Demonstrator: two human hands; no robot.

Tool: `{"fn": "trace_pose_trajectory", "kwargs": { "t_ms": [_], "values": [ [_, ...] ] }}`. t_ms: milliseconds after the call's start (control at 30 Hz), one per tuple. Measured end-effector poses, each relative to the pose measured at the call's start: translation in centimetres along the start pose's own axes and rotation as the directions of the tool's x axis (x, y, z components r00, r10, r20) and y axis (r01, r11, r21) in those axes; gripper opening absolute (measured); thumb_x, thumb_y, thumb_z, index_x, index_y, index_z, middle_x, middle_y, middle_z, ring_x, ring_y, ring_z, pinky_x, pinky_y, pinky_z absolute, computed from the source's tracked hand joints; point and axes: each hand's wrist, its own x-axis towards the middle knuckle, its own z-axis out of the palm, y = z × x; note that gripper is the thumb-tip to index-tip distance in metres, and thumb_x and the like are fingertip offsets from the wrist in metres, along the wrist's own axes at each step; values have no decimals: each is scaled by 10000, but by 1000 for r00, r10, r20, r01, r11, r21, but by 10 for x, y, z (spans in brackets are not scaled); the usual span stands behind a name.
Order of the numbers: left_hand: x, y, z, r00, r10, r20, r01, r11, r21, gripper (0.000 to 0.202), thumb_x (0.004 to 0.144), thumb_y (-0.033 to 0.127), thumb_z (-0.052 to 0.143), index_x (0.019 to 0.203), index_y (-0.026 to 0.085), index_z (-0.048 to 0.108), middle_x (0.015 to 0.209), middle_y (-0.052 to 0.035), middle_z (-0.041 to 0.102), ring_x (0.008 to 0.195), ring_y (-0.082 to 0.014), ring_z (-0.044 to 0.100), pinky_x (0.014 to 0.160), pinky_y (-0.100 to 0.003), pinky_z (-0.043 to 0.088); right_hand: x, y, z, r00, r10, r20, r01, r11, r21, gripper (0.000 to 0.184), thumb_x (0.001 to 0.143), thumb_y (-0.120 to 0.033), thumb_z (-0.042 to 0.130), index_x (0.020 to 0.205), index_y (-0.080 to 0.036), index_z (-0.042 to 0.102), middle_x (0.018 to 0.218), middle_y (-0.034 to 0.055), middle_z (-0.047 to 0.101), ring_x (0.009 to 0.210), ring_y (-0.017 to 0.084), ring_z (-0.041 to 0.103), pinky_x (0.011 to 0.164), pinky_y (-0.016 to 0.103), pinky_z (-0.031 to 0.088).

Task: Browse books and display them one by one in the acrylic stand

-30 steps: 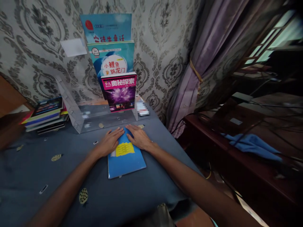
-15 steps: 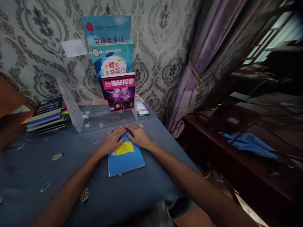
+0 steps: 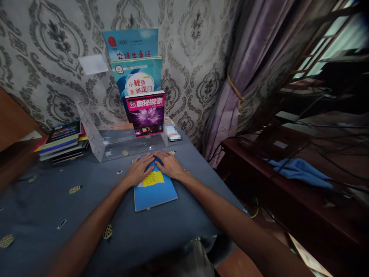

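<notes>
A blue book with a yellow patch on its cover lies flat on the cloth-covered table. My left hand rests flat on its upper left part, fingers stretched out. Over the upper right part my right hand lies in the same way, and the fingertips of both hands nearly meet at the far edge. Just beyond stands a clear stepped rack. It bears a pink and purple book in front, with a teal book and a light blue book behind it.
A stack of books lies left of the rack. Right of the rack is a small blurred item. A dark red cabinet with cables and a blue cloth stands at the right, beside a purple curtain.
The view has shifted slightly, so the table and rack sit a little further right. Both hands stay flat on the blue book.
</notes>
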Motion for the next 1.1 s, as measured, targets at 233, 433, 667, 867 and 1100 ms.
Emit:
{"fn": "trace_pose_trajectory", "kwargs": {
  "t_ms": [233, 433, 667, 867, 1100],
  "values": [
    [0, -2, 2, 1000, -5, 3, 5, 1000, -16, 534, 1018, 469, 305, 1475, 233, 449, 1540, -53, 441, 1473, -202, 330, 1216, -455, 219, -1, -1, 3, 1000, 23, 8, -23, 1000, -8, 440, 965, -224, 487, 1400, -169, 516, 1441, 131, 561, 1401, 230, 453, 1182, 471, 310],
    [-1, -2, 0, 1000, 9, 11, -9, 1000, -29, 533, 1021, 468, 294, 1494, 253, 416, 1557, -53, 416, 1482, -200, 311, 1211, -462, 218, -4, 2, 4, 1000, -12, 4, 12, 1000, 19, 463, 957, -213, 476, 1412, -132, 509, 1435, 163, 557, 1407, 250, 444, 1167, 478, 346],
    [-1, 1, -4, 999, 6, 45, -4, 999, -44, 534, 1021, 459, 304, 1492, 234, 416, 1574, -57, 384, 1487, -204, 298, 1212, -470, 215, -18, 0, 1, 999, -22, 34, 21, 1000, 17, 493, 955, -212, 453, 1430, -85, 488, 1465, 184, 518, 1423, 264, 418, 1171, 471, 354],
    [-2, 5, -8, 999, 2, 50, 1, 998, -55, 524, 1025, 444, 301, 1487, 229, 422, 1578, -44, 380, 1489, -198, 294, 1217, -458, 202, -45, -2, -3, 998, -61, 25, 59, 997, 59, 462, 960, -254, 463, 1408, -165, 531, 1468, 128, 532, 1430, 239, 409, 1181, 473, 355],
    [-2, 6, -9, 998, -3, 60, 6, 999, -49, 514, 1026, 430, 306, 1485, 232, 423, 1583, -52, 371, 1496, -198, 276, 1216, -466, 195, -82, -15, -15, 992, -121, 47, 117, 990, 80, 444, 969, -256, 462, 1383, -125, 552, 1475, 156, 515, 1426, 260, 414, 1170, 506, 366]
  ]
}}
